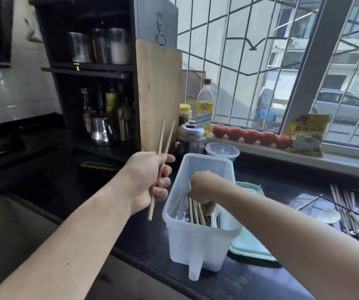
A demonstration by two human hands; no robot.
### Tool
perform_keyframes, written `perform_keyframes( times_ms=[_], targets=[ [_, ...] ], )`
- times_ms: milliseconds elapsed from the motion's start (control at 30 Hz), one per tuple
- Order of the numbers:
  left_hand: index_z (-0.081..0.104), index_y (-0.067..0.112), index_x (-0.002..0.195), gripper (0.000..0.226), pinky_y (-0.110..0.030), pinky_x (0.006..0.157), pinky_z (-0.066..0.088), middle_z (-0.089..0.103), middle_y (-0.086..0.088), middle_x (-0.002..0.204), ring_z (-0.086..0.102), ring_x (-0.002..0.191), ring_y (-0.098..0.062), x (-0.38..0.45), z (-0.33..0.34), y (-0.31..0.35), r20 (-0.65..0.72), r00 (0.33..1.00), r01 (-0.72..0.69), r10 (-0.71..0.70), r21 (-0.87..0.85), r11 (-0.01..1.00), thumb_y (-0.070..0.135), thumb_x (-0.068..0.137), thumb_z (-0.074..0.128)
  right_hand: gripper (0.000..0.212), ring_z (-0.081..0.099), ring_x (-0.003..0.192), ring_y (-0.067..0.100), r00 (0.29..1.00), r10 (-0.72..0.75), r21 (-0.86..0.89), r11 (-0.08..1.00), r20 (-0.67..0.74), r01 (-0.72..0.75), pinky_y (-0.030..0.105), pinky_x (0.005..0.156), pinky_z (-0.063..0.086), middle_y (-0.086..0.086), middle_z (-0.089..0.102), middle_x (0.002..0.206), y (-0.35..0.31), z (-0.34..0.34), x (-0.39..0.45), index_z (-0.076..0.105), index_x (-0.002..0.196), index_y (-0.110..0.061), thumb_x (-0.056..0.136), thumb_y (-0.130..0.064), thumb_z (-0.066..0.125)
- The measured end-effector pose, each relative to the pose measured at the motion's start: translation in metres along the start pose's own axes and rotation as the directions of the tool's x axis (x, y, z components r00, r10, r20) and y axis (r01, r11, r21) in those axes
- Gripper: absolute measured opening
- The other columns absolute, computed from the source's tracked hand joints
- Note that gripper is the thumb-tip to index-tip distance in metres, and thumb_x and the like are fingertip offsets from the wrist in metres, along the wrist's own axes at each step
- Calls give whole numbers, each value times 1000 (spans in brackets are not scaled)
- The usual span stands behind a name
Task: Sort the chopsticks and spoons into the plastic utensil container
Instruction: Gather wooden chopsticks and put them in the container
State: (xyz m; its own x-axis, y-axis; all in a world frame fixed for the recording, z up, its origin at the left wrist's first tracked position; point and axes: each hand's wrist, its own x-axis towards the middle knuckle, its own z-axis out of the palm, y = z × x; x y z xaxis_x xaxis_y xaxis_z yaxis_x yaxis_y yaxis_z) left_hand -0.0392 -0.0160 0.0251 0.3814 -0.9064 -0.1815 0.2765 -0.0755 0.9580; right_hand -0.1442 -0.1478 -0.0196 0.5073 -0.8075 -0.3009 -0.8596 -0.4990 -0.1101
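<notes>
A translucent white plastic utensil container point(198, 245) stands on the dark counter at centre. Inside it lie several wooden and metal chopsticks point(193, 213). My right hand point(204, 187) reaches down into the container, its fingers curled around chopsticks there. My left hand point(150, 178) hovers just left of the container, gripping two wooden chopsticks point(163, 152) that point up and away. More loose chopsticks point(345, 206) and white spoons point(328, 215) lie on the counter at far right.
A pale green lid point(249, 245) lies under the container's right side. Behind stand a steel pot point(190, 135), a clear round tub point(221, 150), a wooden cutting board point(158, 96), an oil bottle point(205, 105). Tomatoes point(252, 135) line the windowsill. A sink point(3, 226) lies at left.
</notes>
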Motion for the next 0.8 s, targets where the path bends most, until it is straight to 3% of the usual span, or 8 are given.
perform_keyframes(
  times_ms=[67, 133, 233, 367, 467, 533, 700, 800],
  targets=[
    [58, 3, 112, 20, -18, 34, 22, 45, -1, 62, 32, 44, -9, -2, -1, 0, 16, 1000, -1, 1, 2, 1000, 12, 106, 41, 38, 74, 58, 23, 998, -19, 87, 996, -61, 24, 32, 65, 63, 10, 74, 67, 5, -14, -4, 59, 77, -6, 104, -29, 47],
    [58, 3, 111, 19, -18, 33, 24, 48, -2, 61, 34, 43, -9, -3, -2, 1, 41, 999, -4, 4, -18, 1000, 11, 106, 41, 35, 71, 55, 22, 985, -21, 346, 935, -171, 80, 31, 55, 61, 10, 72, 70, 12, -36, -13, 61, 79, -6, 103, -30, 51],
    [59, 3, 108, 19, -19, 34, 29, 51, -4, 61, 38, 43, -11, -5, 6, 2, 125, 992, -3, 10, -57, 998, 11, 108, 41, 40, 64, 47, 17, 962, -76, 721, 647, -261, 247, 26, 45, 51, 4, 71, 69, 15, -62, -34, 70, 90, -7, 103, -40, 51],
    [65, 2, 109, 30, -27, 43, 49, 66, -9, 72, 59, 49, -18, -10, 25, 2, 260, 965, -16, 19, -15, 1000, 18, 110, 39, 38, 50, 54, 20, 927, -197, 800, 468, -319, 375, 28, 50, 40, 5, 61, 67, 6, -58, -50, 71, 91, -2, 103, -34, 54],
    [65, 0, 111, 29, -40, 54, 59, 75, -16, 90, 75, 71, -30, -11, 22, -1, 181, 983, -21, 20, 8, 1000, 18, 110, 42, 35, 50, 45, 16, 893, -7, 827, 376, -449, 419, 28, 44, 39, 10, 60, 66, 12, -65, -44, 68, 91, 4, 104, -24, 52],
    [62, 1, 107, 26, -40, 52, 58, 72, -15, 85, 74, 66, -28, -8, 12, -3, 35, 999, -35, 35, -11, 999, 16, 110, 42, 35, 55, 42, 17, 853, 116, 802, 427, -508, 419, 27, 40, 46, 15, 61, 65, 22, -73, -34, 65, 87, 3, 106, -21, 49],
    [57, 9, 96, 21, -20, 35, 20, 31, 5, 54, 23, 41, -7, 0, -9, -1, -139, 988, -83, 65, -128, 988, 15, 108, 41, 27, 70, 54, 20, 945, -8, 276, 956, -326, 104, 34, 61, 63, 9, 69, 57, 23, -42, -3, 68, 81, 0, 100, -15, 55],
    [60, 4, 111, 24, -20, 35, 20, 34, 3, 57, 25, 43, -8, -3, -5, 2, -57, 998, -18, 11, -133, 991, 19, 107, 42, 28, 70, 50, 15, 983, -5, 47, 999, -186, 14, 28, 54, 61, 1, 62, 42, 13, -11, 12, 63, 65, -9, 93, -8, 61]
  ],
)
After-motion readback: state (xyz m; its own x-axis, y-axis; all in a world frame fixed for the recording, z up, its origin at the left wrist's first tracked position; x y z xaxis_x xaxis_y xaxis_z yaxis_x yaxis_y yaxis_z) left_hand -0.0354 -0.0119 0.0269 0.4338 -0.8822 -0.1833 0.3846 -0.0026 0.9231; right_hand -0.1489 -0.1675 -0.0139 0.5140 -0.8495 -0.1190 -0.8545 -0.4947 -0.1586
